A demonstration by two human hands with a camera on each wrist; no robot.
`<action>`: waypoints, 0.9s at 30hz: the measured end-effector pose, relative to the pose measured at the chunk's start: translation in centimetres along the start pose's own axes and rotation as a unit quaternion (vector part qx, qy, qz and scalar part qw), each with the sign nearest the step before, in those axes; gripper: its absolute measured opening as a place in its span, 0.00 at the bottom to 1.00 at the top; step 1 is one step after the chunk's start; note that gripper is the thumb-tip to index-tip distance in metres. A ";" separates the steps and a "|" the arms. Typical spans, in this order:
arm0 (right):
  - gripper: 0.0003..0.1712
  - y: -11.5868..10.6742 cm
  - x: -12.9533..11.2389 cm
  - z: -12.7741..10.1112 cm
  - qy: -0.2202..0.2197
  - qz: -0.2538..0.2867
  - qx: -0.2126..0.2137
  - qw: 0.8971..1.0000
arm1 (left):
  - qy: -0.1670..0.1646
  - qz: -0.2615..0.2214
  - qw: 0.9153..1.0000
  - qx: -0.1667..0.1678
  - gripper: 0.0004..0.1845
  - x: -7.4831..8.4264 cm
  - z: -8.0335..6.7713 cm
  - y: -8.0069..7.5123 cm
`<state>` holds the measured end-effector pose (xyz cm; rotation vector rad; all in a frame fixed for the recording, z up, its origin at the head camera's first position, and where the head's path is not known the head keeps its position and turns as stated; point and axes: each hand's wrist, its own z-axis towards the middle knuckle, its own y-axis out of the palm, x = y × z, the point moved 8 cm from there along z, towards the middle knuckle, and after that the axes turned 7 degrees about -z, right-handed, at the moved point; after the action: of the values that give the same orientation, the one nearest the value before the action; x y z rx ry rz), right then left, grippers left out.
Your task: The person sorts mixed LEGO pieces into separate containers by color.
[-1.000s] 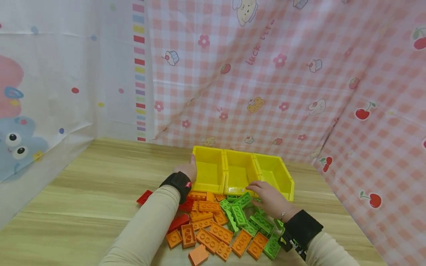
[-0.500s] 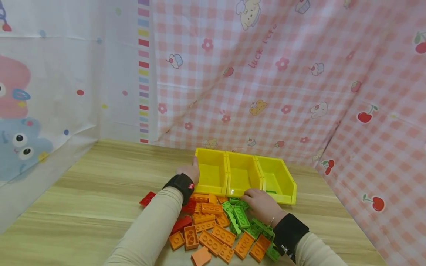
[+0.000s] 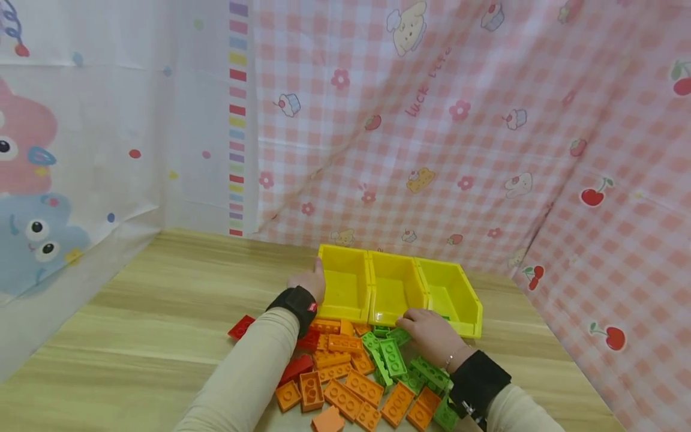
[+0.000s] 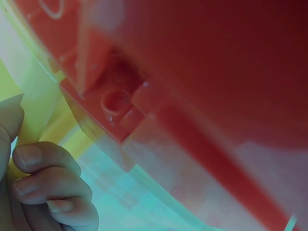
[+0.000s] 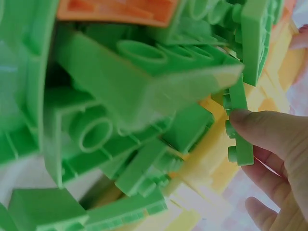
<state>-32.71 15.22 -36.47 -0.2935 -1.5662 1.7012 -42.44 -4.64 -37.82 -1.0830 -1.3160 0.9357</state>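
Green brick [image 5: 239,126], at the pile's far edge below the yellow bins [image 3: 396,282], sits pinched in the right hand [image 3: 429,334], while the left hand [image 3: 309,282] rests curled against the left bin's outer wall on the wooden table [image 3: 162,312].

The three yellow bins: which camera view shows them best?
The head view: all three yellow bins stand side by side, whole. The left wrist view shows only a blurred yellow wall; the right wrist view shows yellow patches behind green bricks.

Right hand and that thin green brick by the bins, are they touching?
Touching. The right wrist view shows the right hand with a fingertip pressed on the thin green brick.
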 end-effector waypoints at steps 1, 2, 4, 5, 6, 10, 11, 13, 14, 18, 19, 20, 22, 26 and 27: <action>0.22 -0.2 0.1 -0.1 0.001 0.000 0.002 1.000 | 0.001 -0.001 1.000 0.002 0.37 0.1 -0.2 -0.1; 0.22 -0.3 0.2 -0.2 0.002 0.000 0.003 1.000 | 0.002 0.001 1.000 0.002 0.36 0.1 -0.3 -0.2; 0.24 -0.5 0.5 -0.4 0.006 0.003 0.006 1.000 | 0.005 0.004 1.000 0.006 0.36 0.1 -0.4 -0.2; 0.25 -0.5 0.7 -0.4 0.010 0.006 0.007 1.000 | 0.007 0.007 1.000 0.008 0.36 0.1 -0.4 -0.1; 0.26 -0.5 1.0 -0.5 0.015 0.012 0.010 1.000 | 0.009 0.008 1.000 0.009 0.37 0.1 -0.4 0.0; 0.26 -1.1 2.3 -0.9 0.054 0.031 0.045 0.997 | 0.009 0.006 1.000 0.005 0.38 -0.1 0.2 0.5; 0.25 -1.4 2.8 -1.1 0.068 0.033 0.058 0.995 | 0.009 0.005 1.000 0.005 0.39 -0.2 0.4 0.6; 0.25 -2.1 4.1 -1.5 0.106 0.030 0.084 0.990 | 0.006 0.004 1.000 0.001 0.39 -0.3 0.8 0.9; 0.25 -2.4 4.8 -1.8 0.125 0.032 0.094 0.987 | 0.005 0.004 1.000 -0.001 0.40 -0.3 0.9 1.0; 0.23 -2.6 8.1 -2.9 0.202 0.045 0.102 0.973 | 0.002 0.007 1.000 -0.009 0.42 -0.6 1.3 1.3; 0.22 -2.4 9.0 -3.1 0.218 0.051 0.098 0.970 | 0.004 0.006 1.000 -0.009 0.42 -0.5 1.3 1.3; 0.21 -2.2 9.8 -3.2 0.234 0.058 0.092 0.966 | 0.004 0.004 1.000 -0.008 0.42 -0.6 1.3 1.3; 0.20 -1.4 11.1 -3.5 0.271 0.064 0.068 0.958 | 0.006 -0.001 1.000 -0.008 0.42 -0.6 1.3 1.3; 0.19 0.7 12.7 -3.5 0.311 0.054 0.003 0.949 | 0.005 -0.003 1.000 -0.006 0.42 -0.6 1.4 1.5; 0.18 1.3 13.0 -3.4 0.312 0.051 -0.013 0.949 | 0.006 -0.001 1.000 -0.007 0.42 -0.4 1.5 1.5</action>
<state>-39.60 26.57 -34.11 -0.8485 -1.1104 1.4619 -43.81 -4.56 -39.50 -1.0958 -1.3157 0.9190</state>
